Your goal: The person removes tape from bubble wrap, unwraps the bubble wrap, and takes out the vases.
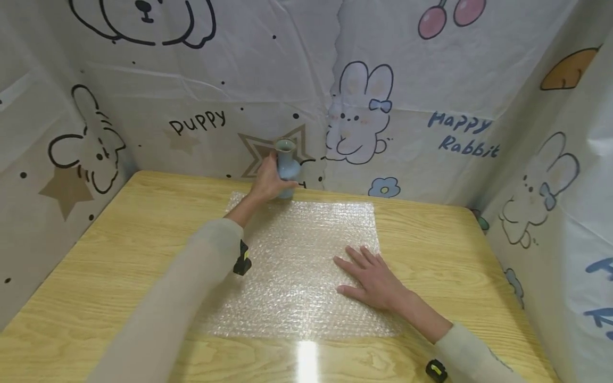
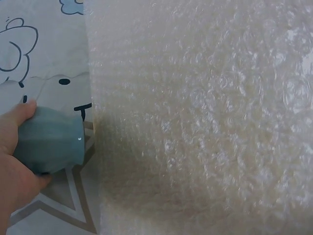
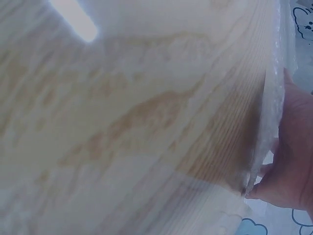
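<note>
A pale blue-green vase (image 1: 289, 168) with a narrow neck and flared mouth stands upright, or nearly so, at the far edge of the table. My left hand (image 1: 270, 182) grips it from the left, thumb and fingers around its body. In the left wrist view the vase's base end (image 2: 54, 139) shows between the thumb and fingers. A sheet of bubble wrap (image 1: 292, 271) lies flat on the table, just in front of the vase. On its right part rests my right hand (image 1: 375, 282), fingers spread. The right wrist view shows this hand (image 3: 296, 147) at the sheet's edge.
The wooden table (image 1: 143, 255) extends on both sides of the bubble wrap. Behind it and along its sides hang white printed sheets (image 1: 268, 64) with cartoon animals and lettering. A bright light reflection lies on the table's near part.
</note>
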Available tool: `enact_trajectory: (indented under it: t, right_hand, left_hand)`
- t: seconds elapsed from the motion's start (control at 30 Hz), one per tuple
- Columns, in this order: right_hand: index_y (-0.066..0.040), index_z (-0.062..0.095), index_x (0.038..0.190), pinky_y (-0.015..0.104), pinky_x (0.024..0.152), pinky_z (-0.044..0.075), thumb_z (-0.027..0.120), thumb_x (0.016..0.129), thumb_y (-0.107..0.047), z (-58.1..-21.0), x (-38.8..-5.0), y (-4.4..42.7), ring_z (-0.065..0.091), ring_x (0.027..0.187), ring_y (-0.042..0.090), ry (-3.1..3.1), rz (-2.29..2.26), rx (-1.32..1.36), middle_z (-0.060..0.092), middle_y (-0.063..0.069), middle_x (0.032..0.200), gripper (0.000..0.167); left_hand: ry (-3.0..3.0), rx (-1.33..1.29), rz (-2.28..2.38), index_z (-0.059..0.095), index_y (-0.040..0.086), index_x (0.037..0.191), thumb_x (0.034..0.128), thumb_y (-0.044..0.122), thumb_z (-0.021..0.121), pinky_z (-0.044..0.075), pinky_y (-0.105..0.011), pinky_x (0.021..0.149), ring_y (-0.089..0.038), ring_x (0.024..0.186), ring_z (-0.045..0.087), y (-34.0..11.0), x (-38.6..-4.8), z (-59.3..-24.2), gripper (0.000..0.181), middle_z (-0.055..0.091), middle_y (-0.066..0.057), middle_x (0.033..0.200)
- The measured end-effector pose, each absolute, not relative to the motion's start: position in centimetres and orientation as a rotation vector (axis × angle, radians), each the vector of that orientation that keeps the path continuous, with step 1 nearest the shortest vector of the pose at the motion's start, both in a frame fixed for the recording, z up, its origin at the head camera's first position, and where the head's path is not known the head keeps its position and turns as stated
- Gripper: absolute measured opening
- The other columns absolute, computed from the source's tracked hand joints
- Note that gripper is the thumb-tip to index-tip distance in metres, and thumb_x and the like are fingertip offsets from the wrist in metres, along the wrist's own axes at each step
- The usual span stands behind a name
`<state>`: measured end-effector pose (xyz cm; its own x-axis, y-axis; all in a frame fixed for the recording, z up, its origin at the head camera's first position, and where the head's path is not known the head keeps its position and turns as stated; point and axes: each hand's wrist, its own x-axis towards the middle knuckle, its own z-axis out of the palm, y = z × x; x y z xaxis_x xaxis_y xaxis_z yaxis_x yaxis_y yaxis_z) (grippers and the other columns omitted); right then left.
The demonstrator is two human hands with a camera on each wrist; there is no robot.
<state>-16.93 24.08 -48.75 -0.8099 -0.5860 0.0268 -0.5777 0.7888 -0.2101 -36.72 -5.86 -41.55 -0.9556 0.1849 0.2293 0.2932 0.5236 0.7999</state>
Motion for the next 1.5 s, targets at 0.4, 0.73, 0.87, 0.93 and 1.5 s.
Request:
enact_trajectory:
  t: [0.4,0.73,0.87,0.93,1.5]
  right_hand:
    - [-0.021,0.04,0.155,0.073,0.108,0.021,0.054,0.098,-0.055,-48.8,-16.9,24.1,0.019,0.144,0.051,2.927,-0.342,-0.951,0.026,0.018,0.16,0.067]
    - [-0.02,0.039,0.155,0.072,0.109,0.018,0.054,0.099,-0.054,-48.7,-16.9,23.9,0.018,0.144,0.051,2.923,-0.346,-0.96,0.025,0.019,0.161,0.067]
    - [-0.02,0.039,0.155,0.072,0.108,0.019,0.054,0.099,-0.054,-48.7,-17.0,24.0,0.019,0.144,0.051,2.931,-0.332,-0.966,0.025,0.019,0.161,0.067]
    - [-0.02,0.039,0.155,0.072,0.109,0.018,0.053,0.099,-0.054,-48.7,-17.1,24.0,0.018,0.144,0.051,2.924,-0.33,-0.956,0.024,0.018,0.161,0.068]
    - [-0.02,0.039,0.155,0.073,0.109,0.019,0.052,0.099,-0.054,-48.5,-16.8,24.1,0.017,0.144,0.051,2.913,-0.351,-0.928,0.025,0.019,0.161,0.067]
  left_hand:
    - [-2.611,-0.392,-1.427,0.029,-0.003,0.147,0.0761,0.005,0.086,0.039,-0.052,0.109,-0.041,0.13,0.045,-5.6,-37.2,-42.3,0.092,0.042,-0.026,0.142]
    - [-2.621,-0.33,-1.435,0.029,-0.003,0.147,0.0789,0.005,0.084,0.036,-0.049,0.112,-0.039,0.133,0.043,-5.7,-37.5,-43.1,0.088,0.04,-0.025,0.145]
    - [-2.627,-0.318,-1.432,0.027,-0.003,0.149,0.0804,0.006,0.083,0.034,-0.049,0.113,-0.039,0.135,0.041,-5.6,-37.5,-43.2,0.09,0.038,-0.025,0.146]
    - [-2.639,-0.306,-1.424,0.025,-0.002,0.15,0.0808,0.007,0.083,0.034,-0.049,0.114,-0.039,0.135,0.039,-5.6,-37.5,-43.2,0.091,0.037,-0.025,0.146]
    - [-2.647,-0.293,-1.438,0.027,-0.002,0.149,0.0809,0.007,0.084,0.036,-0.051,0.111,-0.04,0.134,0.04,-5.4,-37.7,-44.2,0.089,0.038,-0.025,0.146]
